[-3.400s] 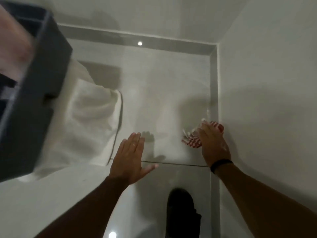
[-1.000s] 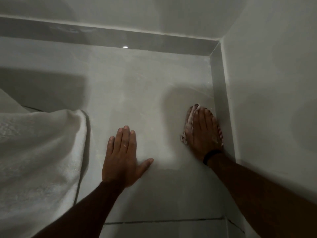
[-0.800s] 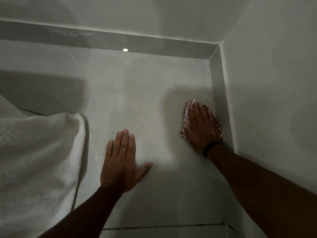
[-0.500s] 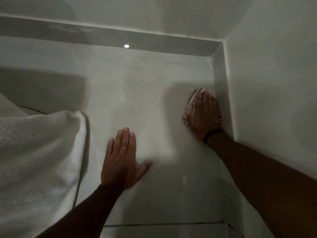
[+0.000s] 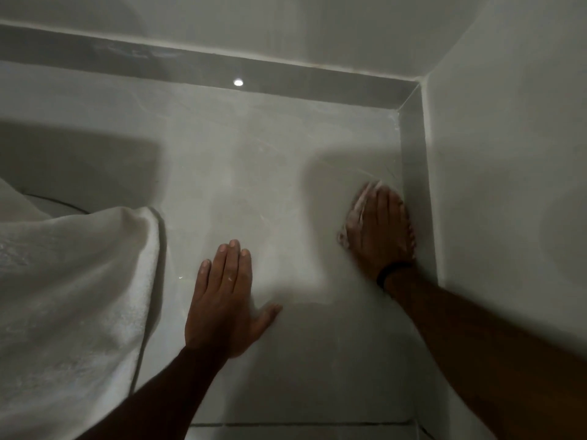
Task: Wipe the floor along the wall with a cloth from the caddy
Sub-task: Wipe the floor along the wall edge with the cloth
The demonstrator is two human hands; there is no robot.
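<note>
- Where the frame begins at its near edge, two bare forearms enter from below, and a dark grout line (image 5: pixel 301 424) crosses the pale tiled floor (image 5: pixel 270 173) between them.
- Near left: a white towel-like fabric (image 5: pixel 73 296) drapes down over the floor's left side. Its folded edge runs just beside the left forearm. Cannot tell what it hangs from.
- Left hand (image 5: pixel 224 300): flat on the floor, palm down, fingers together and straight, thumb splayed out to the right. Holds nothing. Sits near the fabric edge, apart from it.
- A pale sheen lies on the floor between the two hands.
- Right wrist carries a dark band (image 5: pixel 391 274).
- Right hand (image 5: pixel 379 228): farther out than the left, palm down, fingers spread over a cloth (image 5: pixel 360 206) and pressing it to the floor. Hand is motion-blurred.
- Cloth: pale, bunched, mostly hidden under the hand. Only its left and far edges show past the fingers. Pattern too blurred to read.
- Hand and cloth sit hard against the grey skirting strip (image 5: pixel 414 173) at the foot of the right wall (image 5: pixel 508 154). The little-finger side touches or nearly touches the strip.
- Faint streaks mark the floor just beyond the cloth.
- Far: the skirting turns the corner (image 5: pixel 409 100) and runs left along the far wall (image 5: pixel 286 27). A small bright light reflection (image 5: pixel 238 82) sits on that far strip.
- Left, mid-distance: a broad dark shadow (image 5: pixel 82 163) lies on the floor beyond the fabric.
</note>
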